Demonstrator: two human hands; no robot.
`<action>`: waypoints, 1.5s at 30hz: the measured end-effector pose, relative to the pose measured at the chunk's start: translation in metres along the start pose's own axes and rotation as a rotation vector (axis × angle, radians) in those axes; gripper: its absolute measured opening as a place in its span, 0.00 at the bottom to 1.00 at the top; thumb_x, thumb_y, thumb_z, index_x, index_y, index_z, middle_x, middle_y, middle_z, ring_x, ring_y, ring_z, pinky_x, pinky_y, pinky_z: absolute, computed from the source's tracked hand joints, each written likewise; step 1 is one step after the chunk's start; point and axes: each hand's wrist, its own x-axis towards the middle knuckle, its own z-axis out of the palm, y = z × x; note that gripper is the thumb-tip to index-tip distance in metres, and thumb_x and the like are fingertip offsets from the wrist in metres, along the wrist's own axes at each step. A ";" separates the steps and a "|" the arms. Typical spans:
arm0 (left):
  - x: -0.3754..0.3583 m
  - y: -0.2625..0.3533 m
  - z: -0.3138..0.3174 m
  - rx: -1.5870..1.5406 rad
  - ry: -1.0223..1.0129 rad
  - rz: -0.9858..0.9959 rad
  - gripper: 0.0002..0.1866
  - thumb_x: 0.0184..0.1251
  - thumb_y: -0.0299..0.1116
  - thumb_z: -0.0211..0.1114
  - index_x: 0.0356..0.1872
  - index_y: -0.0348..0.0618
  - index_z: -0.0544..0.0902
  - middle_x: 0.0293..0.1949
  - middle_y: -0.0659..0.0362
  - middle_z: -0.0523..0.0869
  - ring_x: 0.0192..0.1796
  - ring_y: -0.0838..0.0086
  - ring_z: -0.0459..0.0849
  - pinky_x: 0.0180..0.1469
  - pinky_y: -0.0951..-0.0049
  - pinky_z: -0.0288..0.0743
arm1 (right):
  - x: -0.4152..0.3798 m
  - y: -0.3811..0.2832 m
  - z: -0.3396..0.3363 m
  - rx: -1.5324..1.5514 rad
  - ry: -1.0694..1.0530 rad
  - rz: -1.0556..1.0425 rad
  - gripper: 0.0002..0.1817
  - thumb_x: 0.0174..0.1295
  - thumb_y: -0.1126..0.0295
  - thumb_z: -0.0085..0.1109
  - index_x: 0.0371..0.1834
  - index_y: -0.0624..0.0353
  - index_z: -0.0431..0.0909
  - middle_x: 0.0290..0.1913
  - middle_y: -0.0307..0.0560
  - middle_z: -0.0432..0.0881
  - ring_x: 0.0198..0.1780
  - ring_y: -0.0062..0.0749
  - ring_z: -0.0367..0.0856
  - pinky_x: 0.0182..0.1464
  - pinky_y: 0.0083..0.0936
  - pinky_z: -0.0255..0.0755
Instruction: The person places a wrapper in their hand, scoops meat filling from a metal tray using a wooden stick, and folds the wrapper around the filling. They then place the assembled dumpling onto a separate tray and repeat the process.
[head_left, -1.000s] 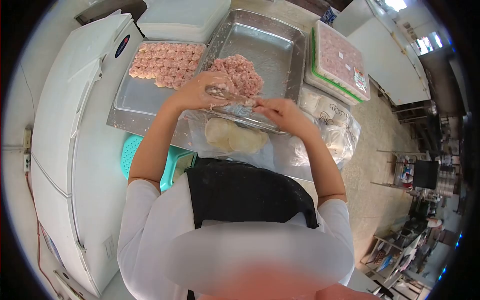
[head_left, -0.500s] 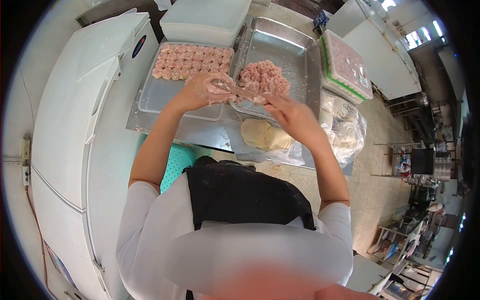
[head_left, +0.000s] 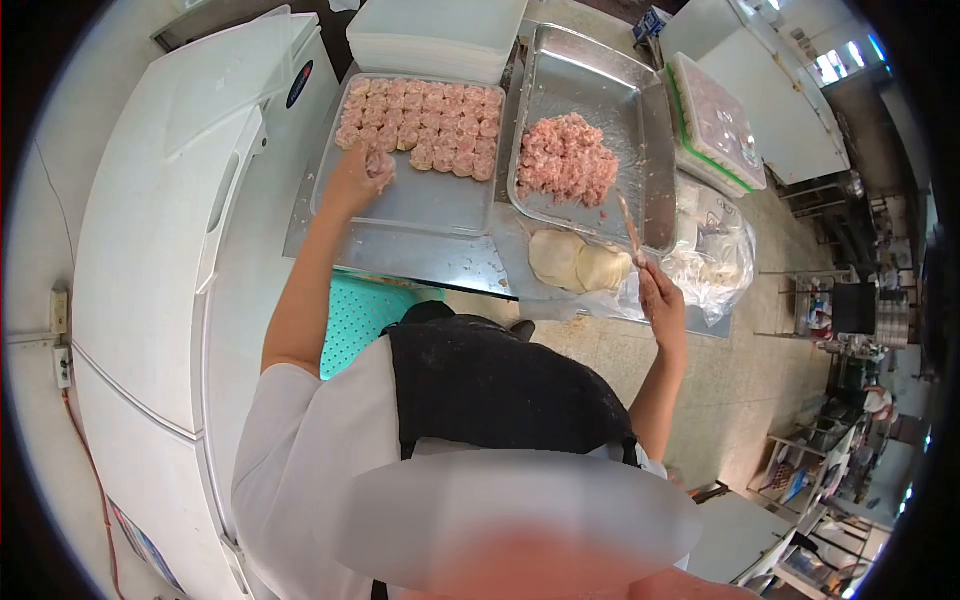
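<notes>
My left hand (head_left: 354,182) is closed around a meat-filled dumpling (head_left: 378,165), over the left part of a plastic tray (head_left: 425,210). Rows of pink, open-topped dumplings (head_left: 440,115) fill the tray's far part. In my right hand (head_left: 661,300) is a thin spatula (head_left: 628,222) smeared with meat, its tip by the near side of the metal pan (head_left: 650,120). A mound of minced meat (head_left: 568,160) lies in the pan's left part. Round dough wrappers (head_left: 575,262) rest on plastic, left of my right hand.
Stacked lids or trays (head_left: 435,35) stand behind the dumplings. To the right are a green-rimmed container (head_left: 715,125) and a plastic bag of wrappers (head_left: 715,265). A white freezer (head_left: 150,240) stands at the left, with a turquoise perforated basket (head_left: 365,315) below the table.
My hands have moved apart. My left hand went from beside the pan to the tray's left part; my right hand drew back right and nearer with the spatula. The view has shifted slightly.
</notes>
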 end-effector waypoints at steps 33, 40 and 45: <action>-0.065 0.209 0.175 -0.101 -0.146 0.367 0.11 0.57 0.31 0.68 0.41 0.41 0.84 0.44 0.52 0.83 0.45 0.58 0.80 0.46 0.62 0.76 | 0.136 -0.057 -0.081 -1.255 -0.329 -0.741 0.09 0.53 0.70 0.53 0.21 0.59 0.81 0.25 0.52 0.82 0.29 0.49 0.83 0.32 0.42 0.76; -0.070 0.221 0.159 -0.195 -0.227 0.132 0.08 0.60 0.30 0.65 0.38 0.39 0.83 0.40 0.51 0.83 0.42 0.58 0.81 0.44 0.64 0.76 | 0.152 0.006 -0.068 -1.134 -0.515 -0.836 0.08 0.57 0.70 0.53 0.28 0.57 0.82 0.28 0.52 0.82 0.33 0.48 0.83 0.35 0.41 0.76; -0.070 0.246 0.132 -0.408 -0.067 -0.257 0.11 0.64 0.34 0.63 0.42 0.38 0.82 0.35 0.55 0.82 0.42 0.70 0.81 0.45 0.71 0.73 | 0.152 -0.043 -0.091 -1.188 -0.442 -0.841 0.07 0.56 0.72 0.52 0.28 0.57 0.82 0.28 0.53 0.83 0.33 0.47 0.84 0.34 0.40 0.77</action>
